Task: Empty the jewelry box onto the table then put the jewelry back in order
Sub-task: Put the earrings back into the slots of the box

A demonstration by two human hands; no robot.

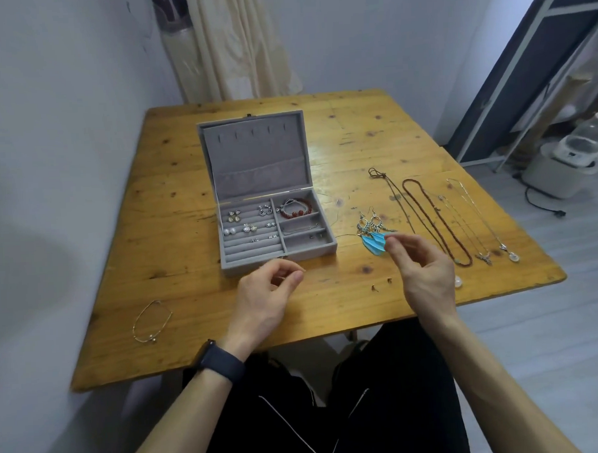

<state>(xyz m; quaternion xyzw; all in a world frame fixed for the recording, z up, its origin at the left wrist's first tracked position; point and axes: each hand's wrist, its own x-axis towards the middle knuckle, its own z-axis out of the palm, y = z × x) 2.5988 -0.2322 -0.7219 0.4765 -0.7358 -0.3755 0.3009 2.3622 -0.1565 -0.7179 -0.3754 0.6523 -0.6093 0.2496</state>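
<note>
jewelry box (pixel 278 259) just beyond left hand (pixel 263 299), feather earrings (pixel 373 242) pinched by right hand (pixel 422 265)

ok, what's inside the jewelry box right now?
Jewelry box: earring pairs on the left rolls, red bead bracelet and a pale bracelet top right, thin chain in the middle slot, small dark bits bottom right. Lid pocket contents hidden.

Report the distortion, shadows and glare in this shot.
Head view: the wide-angle lens bows the table edges and tilts the dark door at right; head view: a broad soft shadow lies on the left wall; head view: mild sheen on the wood just right of the jewelry box lid.
</note>
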